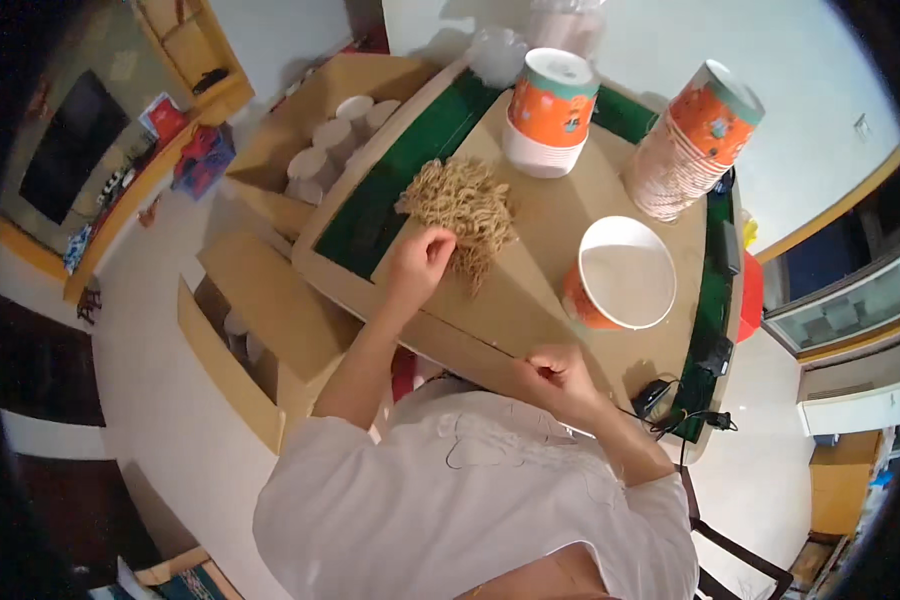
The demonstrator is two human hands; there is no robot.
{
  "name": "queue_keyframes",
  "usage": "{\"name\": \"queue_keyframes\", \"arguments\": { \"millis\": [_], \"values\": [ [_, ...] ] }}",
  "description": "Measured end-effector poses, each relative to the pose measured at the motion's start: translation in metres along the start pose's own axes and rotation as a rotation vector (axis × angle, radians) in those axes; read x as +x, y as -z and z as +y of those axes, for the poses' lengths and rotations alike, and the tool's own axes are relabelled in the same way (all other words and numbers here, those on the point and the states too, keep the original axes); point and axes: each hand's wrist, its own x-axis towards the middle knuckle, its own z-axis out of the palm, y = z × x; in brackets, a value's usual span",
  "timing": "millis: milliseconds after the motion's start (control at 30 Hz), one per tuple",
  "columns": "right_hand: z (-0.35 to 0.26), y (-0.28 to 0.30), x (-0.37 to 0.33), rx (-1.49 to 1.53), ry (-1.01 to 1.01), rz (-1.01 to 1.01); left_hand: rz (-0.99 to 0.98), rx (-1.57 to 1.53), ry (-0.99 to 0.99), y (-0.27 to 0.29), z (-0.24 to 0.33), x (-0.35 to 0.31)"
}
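A loose heap of tan, curly strands (pixel 460 205), perhaps rubber bands, lies on the brown board covering the table. At its near edge is my left hand (pixel 425 262), fingers curled and pinched together; whatever they hold is too small to make out. My right hand (pixel 560 378) is closed by the table's near edge, its fingers bent in and their contents hidden. Beyond it, to the right, stands an orange paper bucket (pixel 625 275), its white inside facing up. Neither hand touches this bucket.
Upside-down orange paper buckets stand in a short stack (pixel 550 115) at the back and a tall leaning stack (pixel 695 140) at the right. A black adapter (pixel 653 397) with cables lies near the right corner. Open cardboard boxes (pixel 255 335) holding white cups flank the table's left.
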Motion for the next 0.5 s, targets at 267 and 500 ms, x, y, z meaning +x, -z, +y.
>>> {"name": "queue_keyframes", "arguments": {
  "millis": [267, 500],
  "values": [
    [0.089, -0.048, -0.045, -0.079, -0.185, 0.271, 0.147, 0.159, 0.136, 0.008, -0.048, -0.006],
    [0.121, -0.061, -0.058, -0.115, -0.094, 0.44, 0.021, 0.422, 0.332, -0.024, -0.059, 0.042]
  ]
}}
